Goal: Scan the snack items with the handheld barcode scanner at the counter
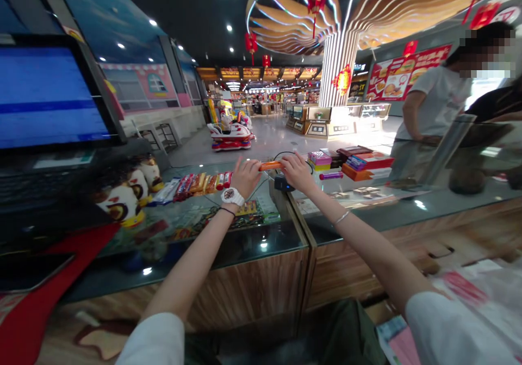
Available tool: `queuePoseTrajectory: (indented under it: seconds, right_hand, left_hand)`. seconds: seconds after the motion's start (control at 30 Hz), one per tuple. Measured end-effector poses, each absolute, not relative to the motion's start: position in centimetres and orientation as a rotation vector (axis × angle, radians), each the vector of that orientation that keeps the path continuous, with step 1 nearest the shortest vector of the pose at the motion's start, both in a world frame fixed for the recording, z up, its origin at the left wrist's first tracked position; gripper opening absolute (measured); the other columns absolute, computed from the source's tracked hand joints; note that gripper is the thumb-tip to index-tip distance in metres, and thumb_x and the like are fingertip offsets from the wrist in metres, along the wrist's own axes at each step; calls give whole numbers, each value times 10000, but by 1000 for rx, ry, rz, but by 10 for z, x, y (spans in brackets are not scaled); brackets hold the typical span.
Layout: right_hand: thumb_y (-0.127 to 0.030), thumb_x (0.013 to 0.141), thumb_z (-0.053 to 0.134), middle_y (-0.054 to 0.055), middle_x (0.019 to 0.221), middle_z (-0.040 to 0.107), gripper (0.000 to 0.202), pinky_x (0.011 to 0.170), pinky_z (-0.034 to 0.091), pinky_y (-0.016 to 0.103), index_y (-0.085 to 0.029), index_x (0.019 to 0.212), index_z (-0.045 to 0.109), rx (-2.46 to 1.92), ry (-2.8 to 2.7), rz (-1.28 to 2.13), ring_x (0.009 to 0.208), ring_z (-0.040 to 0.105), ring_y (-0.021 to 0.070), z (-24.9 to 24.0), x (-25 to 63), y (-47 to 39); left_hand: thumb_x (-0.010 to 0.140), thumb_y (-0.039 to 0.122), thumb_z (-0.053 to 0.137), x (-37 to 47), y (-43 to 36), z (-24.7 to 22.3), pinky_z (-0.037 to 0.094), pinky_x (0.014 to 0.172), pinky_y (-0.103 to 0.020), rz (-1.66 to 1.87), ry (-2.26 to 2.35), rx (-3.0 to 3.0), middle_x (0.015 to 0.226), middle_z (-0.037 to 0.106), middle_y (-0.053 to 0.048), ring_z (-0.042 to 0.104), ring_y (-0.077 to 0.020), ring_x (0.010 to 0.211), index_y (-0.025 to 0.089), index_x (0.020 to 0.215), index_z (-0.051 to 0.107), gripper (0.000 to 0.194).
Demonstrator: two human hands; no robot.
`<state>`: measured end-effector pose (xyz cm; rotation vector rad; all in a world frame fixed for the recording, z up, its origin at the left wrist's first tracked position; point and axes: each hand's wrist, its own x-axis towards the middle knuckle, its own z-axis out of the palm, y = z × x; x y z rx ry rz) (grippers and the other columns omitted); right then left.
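Observation:
Both arms reach forward over the glass counter (244,240). Between my hands is a slim orange tube-shaped packet (271,166), held level above the counter. My left hand (244,174), with a white watch on its wrist, grips its left end. The right end sits in the fingers of my right hand (297,172). Just below the right hand stands a small black device (284,184) with a blue light and a cable. Left of my left hand lies a row of snack packets (199,184) in red, yellow and brown wrappers. A purple tube (331,175) lies to the right of my right hand.
Stacked boxes (367,164) stand on the right part of the counter. A monitor (49,90), keyboard (36,183) and several patterned cups (122,204) are at left. People (432,98) stand across the counter at right. A kiddie ride (231,134) is on the floor beyond.

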<state>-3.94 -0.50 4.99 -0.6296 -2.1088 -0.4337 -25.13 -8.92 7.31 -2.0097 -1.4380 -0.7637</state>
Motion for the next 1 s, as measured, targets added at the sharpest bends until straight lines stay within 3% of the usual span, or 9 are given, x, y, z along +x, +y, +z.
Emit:
queuePoseTrajectory:
  seconds: [0.27,0.57,0.73,1.0]
  right_hand:
    - [-301,1013,427,121,1222,653,314,1202,291,585,-212,1242,621,-563,-2101,-346,1162,595,260,47,-77,0]
    - [-297,991,470,104,1218,643,311,1182,330,560,-245,1260,617,-518,-2083,-285,1191,579,257,33,-70,4]
    - [-286,954,526,111,1273,611,332,1186,329,545,-227,1273,595,-538,-2081,-272,1239,548,269,30,-70,2]
    - [-230,957,480,90,1185,643,252,1204,304,534,-228,1168,616,-561,-2062,-283,1176,575,250,31,-70,0]
  left_hand:
    - [943,294,541,-282,-94,67,297,1213,-495,-800,-1623,-1896,1294,655,-82,583,-239,1235,227,1222,596,291]
    - [949,287,557,-284,-95,61,208,1251,-499,-806,-1572,-1951,1175,711,-47,623,-218,1154,239,1117,631,189]
    - [954,292,547,-285,-97,61,185,1255,-522,-846,-1606,-1943,1204,708,-48,621,-220,1169,241,1140,631,210]
    - [968,287,540,-282,-97,57,203,1251,-491,-863,-1702,-1966,1231,710,-55,632,-211,1179,223,1205,623,259]
